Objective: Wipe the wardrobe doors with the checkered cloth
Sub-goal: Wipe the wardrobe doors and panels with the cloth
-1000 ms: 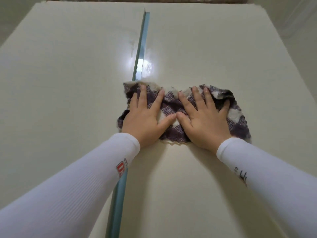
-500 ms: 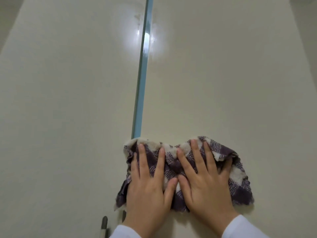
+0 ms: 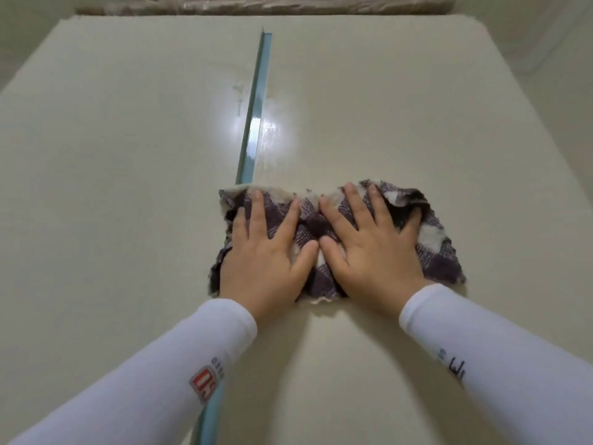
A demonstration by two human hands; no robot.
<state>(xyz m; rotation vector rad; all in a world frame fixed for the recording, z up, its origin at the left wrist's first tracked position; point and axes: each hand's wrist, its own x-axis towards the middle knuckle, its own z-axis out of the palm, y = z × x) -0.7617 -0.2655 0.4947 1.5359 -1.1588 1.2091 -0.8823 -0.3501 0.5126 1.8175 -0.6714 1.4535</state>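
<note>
cloth: checkered cloth (image 3: 308, 220), purple and white, bunched into a wide crumpled pad, lying flat against the wardrobe doors (image 3: 417, 123), mid-scene
cloth position: mostly on the right door; its left end covers the teal strip (image 3: 256, 101) that runs between the two doors
left hand: left hand (image 3: 266, 252) palm-down on the left part of the cloth, fingers straight and spread, pressing, nothing curled round it
right hand: right hand (image 3: 375, 252) palm-down on the right part, fingers straight and spread, pressing as well; little finger sits at a raised fold at the cloth's right end
hand spacing: thumbs nearly touching at the cloth's middle, with a dark patch of fabric showing between the index fingers
strip: visible far of the cloth up to the doors' far end, then again near, under the left sleeve (image 3: 144, 380)
surface: cream, glossy; bright glare spot (image 3: 266, 130) on the strip just far of the cloth; faint smudges (image 3: 239, 91) left of the strip, farther up
sleeves: both white; red logo (image 3: 205, 383) on the left, dark lettering (image 3: 455, 369) on the right sleeve (image 3: 513, 364)
far edge: brownish plastic-wrapped bulk (image 3: 256, 6) along the top of the wardrobe, cannot tell what it is
</note>
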